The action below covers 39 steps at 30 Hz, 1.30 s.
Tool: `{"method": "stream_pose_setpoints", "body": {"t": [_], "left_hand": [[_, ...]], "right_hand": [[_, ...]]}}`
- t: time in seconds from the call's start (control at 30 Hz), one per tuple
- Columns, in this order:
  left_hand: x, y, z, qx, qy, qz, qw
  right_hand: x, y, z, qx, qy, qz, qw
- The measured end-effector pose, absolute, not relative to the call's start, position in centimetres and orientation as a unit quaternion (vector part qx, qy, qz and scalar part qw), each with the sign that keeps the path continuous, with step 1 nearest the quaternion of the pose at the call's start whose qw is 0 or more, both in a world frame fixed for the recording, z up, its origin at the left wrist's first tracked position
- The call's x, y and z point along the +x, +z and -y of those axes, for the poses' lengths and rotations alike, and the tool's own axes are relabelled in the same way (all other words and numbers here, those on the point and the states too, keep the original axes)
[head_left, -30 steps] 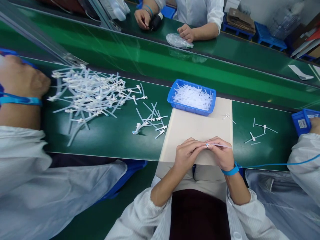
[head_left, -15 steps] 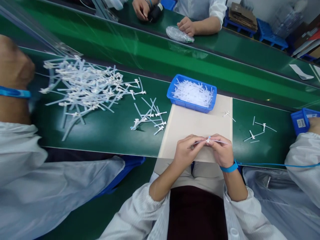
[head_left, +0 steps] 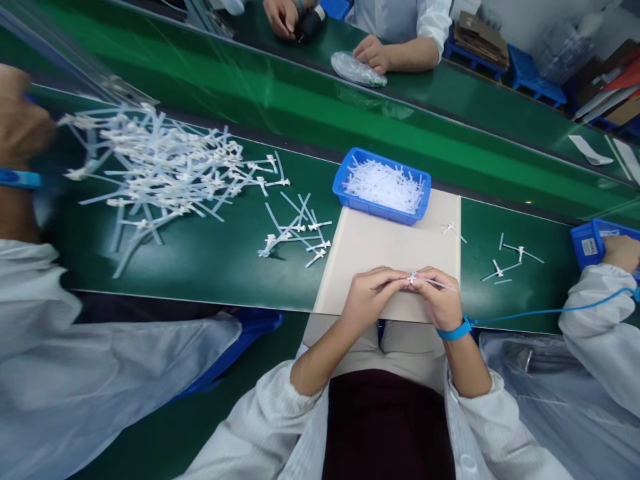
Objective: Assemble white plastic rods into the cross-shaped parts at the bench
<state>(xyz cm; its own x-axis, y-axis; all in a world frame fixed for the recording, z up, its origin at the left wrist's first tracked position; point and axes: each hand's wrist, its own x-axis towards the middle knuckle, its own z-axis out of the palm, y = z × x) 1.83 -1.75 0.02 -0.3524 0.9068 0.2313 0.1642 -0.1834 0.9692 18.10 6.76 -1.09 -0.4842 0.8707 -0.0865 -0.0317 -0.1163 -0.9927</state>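
Note:
Over the front of the beige mat (head_left: 380, 250), a small white plastic connector (head_left: 412, 277) with a bluish tip sits between my hands. A thin translucent tube sticks out from it to the right. My left hand (head_left: 373, 293) is closed in a pinch at the connector's left side. With thumb and fingers pressed together, my right hand (head_left: 440, 297) grips the connector's right side and the tube; a blue strap circles that wrist. The fingertips partly hide the piece. Behind them a blue tray (head_left: 383, 212) holds many short clear tubes (head_left: 385, 185).
A large heap of tubed connectors (head_left: 170, 163) lies left, with a smaller group (head_left: 295, 233) nearer the mat. Several loose pieces (head_left: 500, 269) lie right. Co-workers' hands (head_left: 23, 120) appear at the left, the right by a blue bin (head_left: 587, 243), and across the clear partition. A blue cord runs from my wrist.
My left fingers have moved in close against the connector, and the tube on its left no longer shows. The co-worker's hand at left has shifted slightly. The view has moved a little.

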Motion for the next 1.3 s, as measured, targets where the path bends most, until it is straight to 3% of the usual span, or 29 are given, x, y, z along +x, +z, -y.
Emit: {"method": "stream_pose_setpoints", "body": {"t": [0.2, 0.37, 0.47, 0.6, 0.8, 0.87, 1.13, 1.3], "left_hand": [[1.6, -0.5, 3.2, 0.514, 0.588, -0.567, 0.26], [-2.9, -0.2, 7.7, 0.54, 0.497, -0.671, 0.107], [-6.6, -0.4, 9.3, 0.491, 0.431, -0.756, 0.036], [-9.7, -1.4, 8.9, 0.467, 0.373, -0.801, 0.035], [-10.4, -2.1, 7.2, 0.484, 0.337, -0.806, 0.042], [-10.7, -1.9, 7.0, 0.499, 0.318, -0.805, 0.05], [-11.8, -1.2, 7.2, 0.515, 0.309, -0.796, 0.079], [-11.3, -1.2, 7.9, 0.529, 0.316, -0.785, 0.064]], "right_hand": [[19.0, 0.0, -6.9, -0.402, 0.682, 0.469, 0.39], [26.3, 1.9, -10.4, -0.491, 0.536, 0.493, 0.478], [31.0, 2.9, -13.8, -0.533, 0.479, 0.509, 0.477], [34.7, 4.2, -16.4, -0.62, 0.417, 0.512, 0.424], [33.6, 4.7, -15.3, -0.626, 0.344, 0.484, 0.506], [31.3, 4.3, -13.9, -0.594, 0.378, 0.525, 0.478], [18.6, 2.3, -7.4, -0.387, 0.587, 0.675, 0.223], [11.6, 0.8, -5.4, -0.304, 0.614, 0.701, 0.196]]}}
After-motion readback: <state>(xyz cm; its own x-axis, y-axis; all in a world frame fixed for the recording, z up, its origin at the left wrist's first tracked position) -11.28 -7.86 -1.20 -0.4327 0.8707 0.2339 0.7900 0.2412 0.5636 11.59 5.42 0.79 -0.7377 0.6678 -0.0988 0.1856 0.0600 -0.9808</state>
